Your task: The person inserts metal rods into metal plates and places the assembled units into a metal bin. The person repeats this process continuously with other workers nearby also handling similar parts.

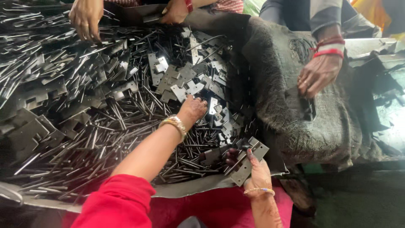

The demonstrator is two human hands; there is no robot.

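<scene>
My left hand (pixel 192 109), with a gold bangle and a red sleeve, reaches into a heap of grey metal hinge plates (pixel 177 80). Its fingertips press down among the plates, and the grip is hidden. My right hand (pixel 255 171), also wearing a bangle, is lower right and holds a small stack of hinge plates (pixel 247 158) at the near edge of the heap. Thin metal pins (pixel 105 122) lie thickly under and to the left of both hands.
Another person's two hands (pixel 86 19) (pixel 175 10) work at the far edge of the heap. A third person's hand (pixel 318 74) with red bands rests on a dark burlap sack (pixel 287 114) to the right. Larger plates (pixel 25 135) lie at the left.
</scene>
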